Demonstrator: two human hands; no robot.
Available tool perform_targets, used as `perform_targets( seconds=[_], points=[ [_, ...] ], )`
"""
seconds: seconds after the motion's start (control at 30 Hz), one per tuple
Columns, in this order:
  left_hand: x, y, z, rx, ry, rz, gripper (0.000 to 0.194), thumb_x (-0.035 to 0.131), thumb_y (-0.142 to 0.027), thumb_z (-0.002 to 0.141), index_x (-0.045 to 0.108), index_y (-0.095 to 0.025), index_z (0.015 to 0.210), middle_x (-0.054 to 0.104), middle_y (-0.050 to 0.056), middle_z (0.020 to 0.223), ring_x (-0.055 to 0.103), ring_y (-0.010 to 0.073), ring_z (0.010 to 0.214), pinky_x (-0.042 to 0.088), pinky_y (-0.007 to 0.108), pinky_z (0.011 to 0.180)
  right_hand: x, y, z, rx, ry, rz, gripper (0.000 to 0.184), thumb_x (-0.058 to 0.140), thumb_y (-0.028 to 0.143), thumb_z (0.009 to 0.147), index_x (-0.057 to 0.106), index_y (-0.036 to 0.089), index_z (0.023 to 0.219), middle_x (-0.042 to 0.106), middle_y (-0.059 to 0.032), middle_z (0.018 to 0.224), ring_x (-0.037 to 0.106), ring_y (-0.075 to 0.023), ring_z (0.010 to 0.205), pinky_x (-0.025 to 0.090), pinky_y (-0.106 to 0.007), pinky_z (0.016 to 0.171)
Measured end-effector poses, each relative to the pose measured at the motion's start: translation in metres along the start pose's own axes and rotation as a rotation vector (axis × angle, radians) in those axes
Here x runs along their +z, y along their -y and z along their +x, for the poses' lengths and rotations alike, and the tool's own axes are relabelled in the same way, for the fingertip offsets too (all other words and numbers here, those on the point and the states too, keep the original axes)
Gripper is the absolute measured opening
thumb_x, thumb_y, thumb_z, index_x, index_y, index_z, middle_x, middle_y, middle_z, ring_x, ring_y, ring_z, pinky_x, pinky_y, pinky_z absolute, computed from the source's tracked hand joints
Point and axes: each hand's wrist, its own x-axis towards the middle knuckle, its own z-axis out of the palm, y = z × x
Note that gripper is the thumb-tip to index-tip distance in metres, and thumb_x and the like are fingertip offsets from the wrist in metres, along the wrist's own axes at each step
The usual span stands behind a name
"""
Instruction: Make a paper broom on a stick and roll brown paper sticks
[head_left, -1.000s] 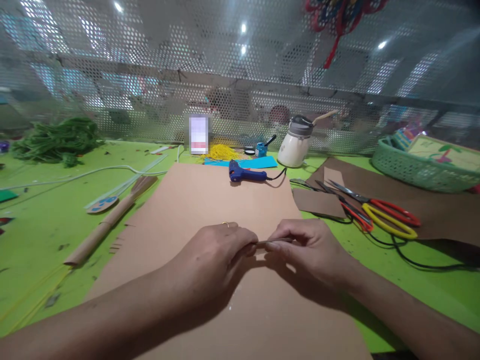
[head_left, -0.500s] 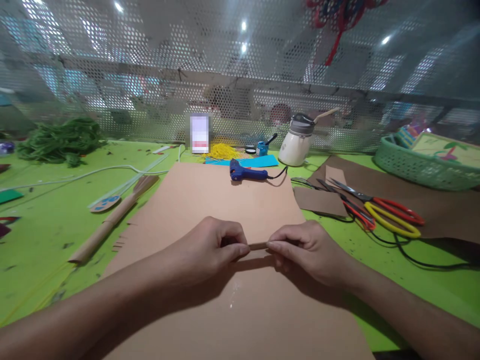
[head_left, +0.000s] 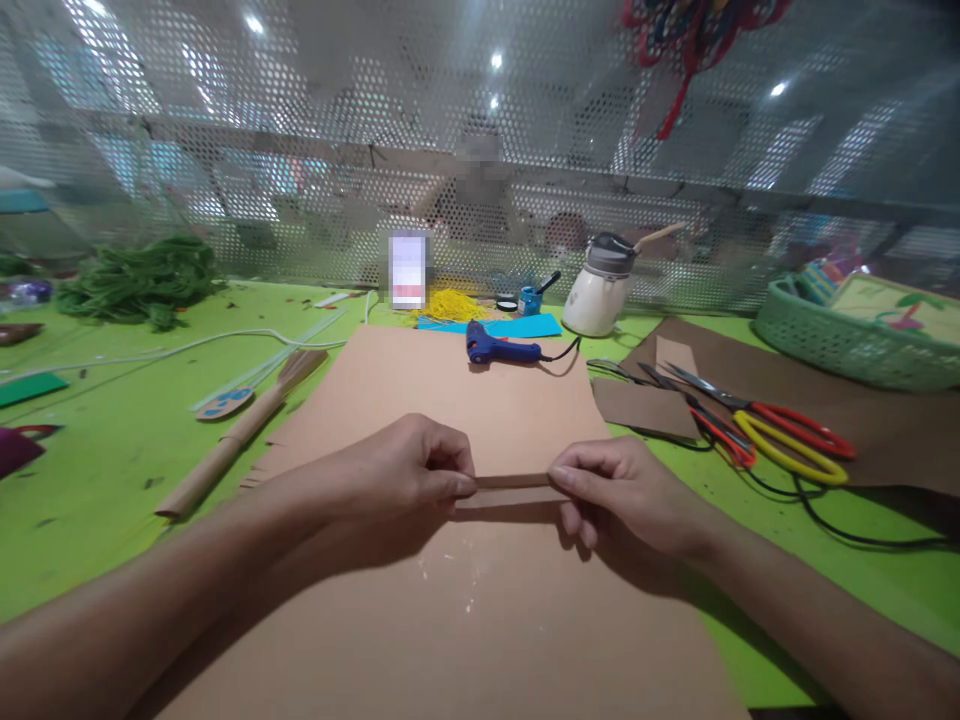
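Between my two hands stretches a narrow folded strip of brown paper (head_left: 514,494). My left hand (head_left: 412,465) pinches its left end between thumb and index finger. At the other end my right hand (head_left: 630,495) does the same, its lower fingers curled underneath. Under both hands lies a large sheet of brown paper (head_left: 540,625), with small shiny specks on it below the strip. Beyond my hands, a blue hot glue gun (head_left: 504,347) rests on the sheet's far part.
To the left is a rolled paper tube (head_left: 225,450) with a fringed end. Scissors (head_left: 795,440), small brown cards (head_left: 645,408) and a green basket (head_left: 847,335) stand right. At the back are a white jar (head_left: 596,295), a blue paint pot (head_left: 529,299) and green yarn (head_left: 142,280).
My hands have moved apart along the strip, the left one leftward and the right one rightward. More of the folded strip shows between them. The view has shifted slightly.
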Motion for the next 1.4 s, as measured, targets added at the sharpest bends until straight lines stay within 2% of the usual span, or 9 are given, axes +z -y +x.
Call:
perform_targets(
  seconds=[0.4, 0.5, 0.6, 0.7, 0.87, 1.07, 1.17, 1.27, 1.4],
  points=[
    [0.004, -0.011, -0.006, 0.06, 0.022, -0.081, 0.023, 0.051, -0.029, 0.086, 0.069, -0.016, 0.083, 0.063, 0.0, 0.072, 0.054, 0.0141, 0.067, 0.039, 0.024, 0.06, 0.0, -0.001, 0.001, -0.003, 0.104, 0.132, 0.031, 0.059, 0.037, 0.093, 0.062, 0.012, 0.075, 0.068, -0.0042, 0.059, 0.058, -0.0095, 0.042, 0.051, -0.022, 0.044],
    [0.016, -0.013, -0.005, 0.044, 0.089, -0.357, 0.022, 0.057, -0.031, 0.084, 0.066, -0.014, 0.074, 0.062, 0.0, 0.064, 0.055, 0.0144, 0.063, 0.041, 0.026, 0.061, 0.001, 0.006, -0.003, -0.024, 0.145, 0.187, 0.025, 0.059, 0.035, 0.094, 0.065, 0.012, 0.087, 0.07, -0.0053, 0.065, 0.061, -0.0119, 0.047, 0.053, -0.026, 0.049],
    [0.029, -0.008, -0.003, 0.058, 0.11, -0.878, 0.019, 0.065, -0.031, 0.08, 0.063, -0.016, 0.07, 0.056, -0.002, 0.055, 0.054, 0.0145, 0.055, 0.046, 0.031, 0.06, -0.005, 0.018, -0.009, -0.142, 0.173, 0.315, 0.031, 0.052, 0.038, 0.097, 0.066, 0.014, 0.109, 0.074, -0.0092, 0.079, 0.071, -0.0177, 0.066, 0.056, -0.032, 0.065],
    [0.039, -0.001, -0.002, 0.099, 0.227, -1.155, 0.016, 0.069, -0.029, 0.08, 0.065, -0.015, 0.074, 0.059, 0.0, 0.056, 0.054, 0.0144, 0.055, 0.047, 0.032, 0.061, -0.01, 0.027, -0.016, -0.228, 0.216, 0.409, 0.034, 0.054, 0.038, 0.096, 0.064, 0.017, 0.122, 0.075, -0.0109, 0.094, 0.073, -0.0211, 0.083, 0.055, -0.034, 0.078],
    [0.048, 0.004, -0.002, 0.126, 0.39, -1.199, 0.015, 0.069, -0.027, 0.083, 0.069, -0.013, 0.084, 0.068, 0.007, 0.067, 0.06, 0.0131, 0.058, 0.042, 0.026, 0.06, 0.001, 0.025, -0.019, -0.166, 0.295, 0.343, 0.03, 0.077, 0.024, 0.079, 0.072, 0.017, 0.108, 0.074, -0.0078, 0.088, 0.071, -0.0189, 0.079, 0.056, -0.033, 0.075],
    [0.061, 0.0, -0.003, 0.133, 0.493, -1.177, 0.02, 0.071, -0.032, 0.082, 0.07, -0.013, 0.086, 0.071, 0.009, 0.074, 0.057, 0.0117, 0.059, 0.042, 0.027, 0.064, 0.015, 0.019, -0.016, -0.287, 0.149, 0.22, 0.008, 0.08, 0.018, 0.074, 0.074, 0.017, 0.08, 0.068, -0.0028, 0.074, 0.065, -0.0145, 0.068, 0.054, -0.028, 0.062],
    [0.063, -0.006, -0.003, 0.135, 0.398, -1.137, 0.022, 0.072, -0.031, 0.081, 0.071, -0.01, 0.086, 0.068, 0.009, 0.081, 0.06, 0.0152, 0.073, 0.045, 0.032, 0.077, 0.013, 0.021, -0.015, -0.265, 0.089, 0.185, 0.012, 0.078, 0.025, 0.078, 0.071, 0.016, 0.08, 0.067, -0.0037, 0.078, 0.065, -0.016, 0.072, 0.054, -0.03, 0.065],
    [0.056, -0.012, -0.001, 0.089, 0.182, -1.189, 0.018, 0.071, -0.028, 0.082, 0.07, -0.011, 0.084, 0.065, 0.005, 0.078, 0.058, 0.0135, 0.075, 0.044, 0.029, 0.077, 0.008, 0.025, -0.013, -0.226, 0.027, 0.081, 0.015, 0.071, 0.031, 0.084, 0.068, 0.017, 0.081, 0.067, -0.0017, 0.076, 0.062, -0.0139, 0.068, 0.051, -0.028, 0.063],
    [0.041, -0.016, 0.002, 0.056, -0.101, -1.072, 0.02, 0.067, -0.036, 0.086, 0.067, -0.016, 0.089, 0.063, 0.002, 0.083, 0.055, 0.0112, 0.074, 0.043, 0.024, 0.07, 0.005, 0.026, -0.007, -0.236, 0.007, -0.431, 0.016, 0.057, 0.024, 0.092, 0.069, 0.017, 0.084, 0.067, -0.0022, 0.077, 0.057, -0.0135, 0.069, 0.044, -0.025, 0.063]
  ],
)
